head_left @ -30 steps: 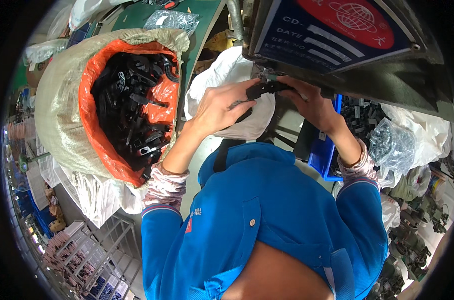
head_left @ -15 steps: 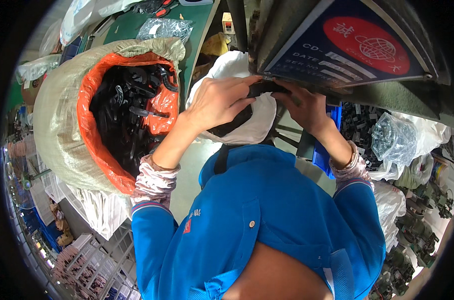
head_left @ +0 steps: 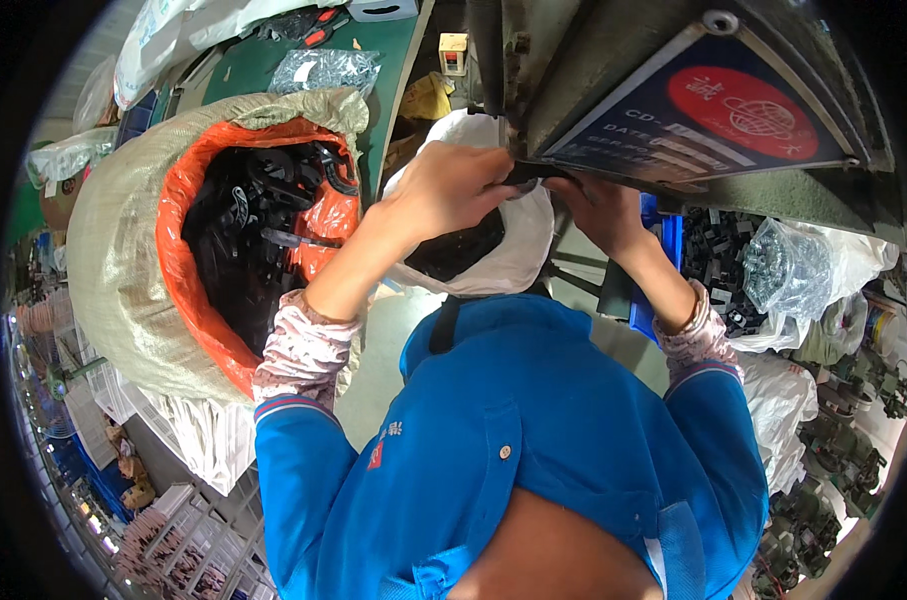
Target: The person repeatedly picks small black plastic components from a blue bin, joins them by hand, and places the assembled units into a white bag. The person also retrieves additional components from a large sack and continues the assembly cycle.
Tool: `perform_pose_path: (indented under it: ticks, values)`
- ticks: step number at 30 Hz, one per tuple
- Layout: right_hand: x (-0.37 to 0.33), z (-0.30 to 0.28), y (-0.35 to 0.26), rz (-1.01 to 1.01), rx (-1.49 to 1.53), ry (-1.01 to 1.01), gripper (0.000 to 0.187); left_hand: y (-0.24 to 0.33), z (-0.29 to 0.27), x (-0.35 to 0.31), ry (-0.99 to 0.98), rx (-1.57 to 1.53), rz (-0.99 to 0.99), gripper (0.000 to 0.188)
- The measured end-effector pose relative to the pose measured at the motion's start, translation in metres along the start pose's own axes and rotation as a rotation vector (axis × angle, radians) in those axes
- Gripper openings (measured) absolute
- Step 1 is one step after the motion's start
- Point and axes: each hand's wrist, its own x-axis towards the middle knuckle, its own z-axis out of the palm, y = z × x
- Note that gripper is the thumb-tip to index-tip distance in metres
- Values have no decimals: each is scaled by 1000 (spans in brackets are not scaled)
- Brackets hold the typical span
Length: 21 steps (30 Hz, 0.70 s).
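Under the edge of a dark green machine [head_left: 703, 170] with a blue and red plate, my two hands are close together. The fingers of my left hand [head_left: 453, 190] are closed on one end of a black, elongated part [head_left: 535, 174]. My right hand [head_left: 601, 215] has its fingers closed at the other end of this part. The machine's edge and my fingers hide much of it, so its kind does not show. Just below hangs an open white bag [head_left: 528, 235] with dark pieces inside.
A large woven sack [head_left: 113, 250] with an orange liner [head_left: 178, 265] stands at the left, full of black parts. On the right, a blue bin [head_left: 671, 240] holds small dark pieces beside a clear bag [head_left: 788, 265] of metal parts. A green table [head_left: 243, 75] lies beyond.
My left hand has turned and come closer to the machine with the black part, which is now more hidden. My right hand has shifted slightly. The whole view has tilted a little.
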Motion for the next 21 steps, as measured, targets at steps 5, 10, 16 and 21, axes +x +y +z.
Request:
perform_pose_path:
  ticks: [5, 10, 16, 21]
  values:
    - [-9, 11, 14, 234, 261, -58, 30, -6, 5, 2, -80, -174, -133, 27]
    - [-10, 8, 25, 402, 264, -205, 31, -5, 4, -19, 49, -265, -187, 27]
    - [-6, 8, 16, 387, 304, -179, 25, 5, -6, -16, 5, -188, -202, 16]
    - [0, 1, 65, 722, 734, -242, 21, -6, 9, -23, 140, -223, -115, 17]
